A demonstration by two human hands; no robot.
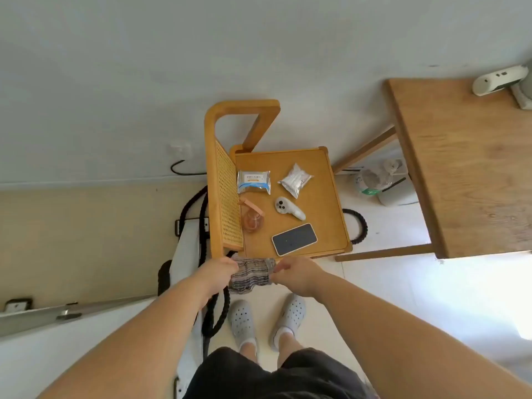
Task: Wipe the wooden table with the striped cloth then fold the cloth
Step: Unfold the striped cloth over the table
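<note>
Your left hand (219, 271) and right hand (293, 272) each grip an end of the striped cloth (251, 273), just beside the wooden table (331, 197).

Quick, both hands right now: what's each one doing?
Left hand: closed, gripping the left end of the striped cloth.
Right hand: closed, pinching the cloth's right end, held just in front of the small wooden table.
</note>
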